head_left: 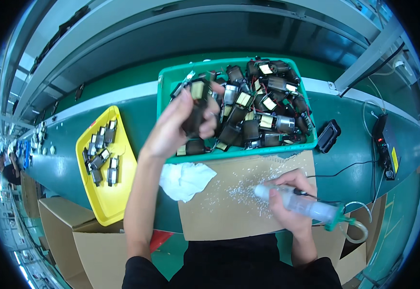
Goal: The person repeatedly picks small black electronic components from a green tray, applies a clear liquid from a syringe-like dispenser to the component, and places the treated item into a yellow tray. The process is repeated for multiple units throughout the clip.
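Note:
My left hand (164, 130) is raised over the left side of a green bin (268, 151), its fingers closed round a small dark motor (196, 106) with a cream pad on it. The motor is slightly blurred. Many similar motors with cream pads and silver ends fill the bin. Lower right, my right hand (289, 214) grips a dispensing syringe (311, 208) of white paste, with a green cap and an air hose at its back end. The white tip of the syringe points left, above a cardboard sheet (210, 219) scattered with white specks.
A crumpled white cloth (186, 180) lies across the cardboard's left edge. Left of it, a yellow tray (106, 209) holds several motors. To the right are a black plastic holder (329, 136) and a dispenser controller (385, 147) with cable and hose. Another person (10, 166) is far left.

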Motion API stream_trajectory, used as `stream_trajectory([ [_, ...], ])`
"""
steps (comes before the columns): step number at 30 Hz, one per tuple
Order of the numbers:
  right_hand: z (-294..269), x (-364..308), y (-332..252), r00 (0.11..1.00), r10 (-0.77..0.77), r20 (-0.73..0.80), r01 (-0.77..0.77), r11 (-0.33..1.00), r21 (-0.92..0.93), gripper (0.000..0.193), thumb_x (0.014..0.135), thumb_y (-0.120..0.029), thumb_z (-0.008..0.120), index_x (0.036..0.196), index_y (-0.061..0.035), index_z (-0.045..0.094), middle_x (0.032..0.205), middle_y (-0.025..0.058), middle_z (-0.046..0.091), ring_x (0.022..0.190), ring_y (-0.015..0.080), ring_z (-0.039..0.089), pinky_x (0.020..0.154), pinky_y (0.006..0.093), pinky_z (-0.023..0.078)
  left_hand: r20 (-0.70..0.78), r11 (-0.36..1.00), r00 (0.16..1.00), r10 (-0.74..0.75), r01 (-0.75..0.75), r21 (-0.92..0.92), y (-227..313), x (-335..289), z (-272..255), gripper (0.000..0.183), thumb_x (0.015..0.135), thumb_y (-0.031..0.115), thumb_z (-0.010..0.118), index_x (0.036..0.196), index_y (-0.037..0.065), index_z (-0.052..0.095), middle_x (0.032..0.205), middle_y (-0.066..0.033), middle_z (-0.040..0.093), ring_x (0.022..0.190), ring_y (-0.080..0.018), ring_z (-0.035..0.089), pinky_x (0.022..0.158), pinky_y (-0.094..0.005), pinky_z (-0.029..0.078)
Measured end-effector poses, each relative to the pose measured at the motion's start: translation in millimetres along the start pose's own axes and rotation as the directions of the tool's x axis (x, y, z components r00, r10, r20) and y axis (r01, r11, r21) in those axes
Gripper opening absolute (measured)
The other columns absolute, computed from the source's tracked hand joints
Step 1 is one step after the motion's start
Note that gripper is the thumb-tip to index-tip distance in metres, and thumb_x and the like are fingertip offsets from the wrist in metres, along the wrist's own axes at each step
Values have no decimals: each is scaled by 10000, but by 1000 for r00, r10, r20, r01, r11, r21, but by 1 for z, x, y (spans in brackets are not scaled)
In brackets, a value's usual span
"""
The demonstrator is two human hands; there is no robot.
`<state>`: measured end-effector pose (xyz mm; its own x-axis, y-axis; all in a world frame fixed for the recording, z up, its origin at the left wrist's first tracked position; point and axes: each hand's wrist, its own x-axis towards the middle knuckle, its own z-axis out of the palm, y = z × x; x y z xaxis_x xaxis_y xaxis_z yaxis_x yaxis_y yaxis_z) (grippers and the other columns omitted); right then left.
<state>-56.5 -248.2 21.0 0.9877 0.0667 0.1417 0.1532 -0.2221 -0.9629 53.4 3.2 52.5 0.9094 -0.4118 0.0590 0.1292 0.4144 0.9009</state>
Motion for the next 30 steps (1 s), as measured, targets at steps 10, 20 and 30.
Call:
stream_trajectory([
  [10, 27, 12, -83, 903, -375, -208, 418, 879, 230, 312, 723, -113, 681, 854, 33, 438, 740, 212, 615, 720, 237, 669, 648, 273, 521, 321, 963, 947, 22, 65, -260, -45, -41, 11, 688, 736, 441, 698, 1113, -87, 466, 822, -141, 580, 711, -206, 580, 606, -309, 441],
  [20, 40, 4, -88, 947, -322, -1, 322, 946, -22, 421, 797, -327, 643, 896, -26, 367, 780, 217, 612, 722, 233, 642, 665, 289, 504, 234, 963, 972, -10, 73, -261, -45, -57, 15, 725, 657, 399, 771, 1099, -121, 526, 796, -145, 598, 726, -181, 588, 556, -257, 463],
  [30, 37, 10, -85, 893, -431, 131, 441, 895, -62, 316, 789, -133, 608, 894, 21, 353, 809, 237, 587, 739, 237, 646, 647, 271, 509, 216, 968, 976, 25, 30, -249, -48, -58, 15, 704, 647, 365, 786, 1090, -126, 545, 823, -137, 605, 722, -172, 576, 611, -270, 445],
])
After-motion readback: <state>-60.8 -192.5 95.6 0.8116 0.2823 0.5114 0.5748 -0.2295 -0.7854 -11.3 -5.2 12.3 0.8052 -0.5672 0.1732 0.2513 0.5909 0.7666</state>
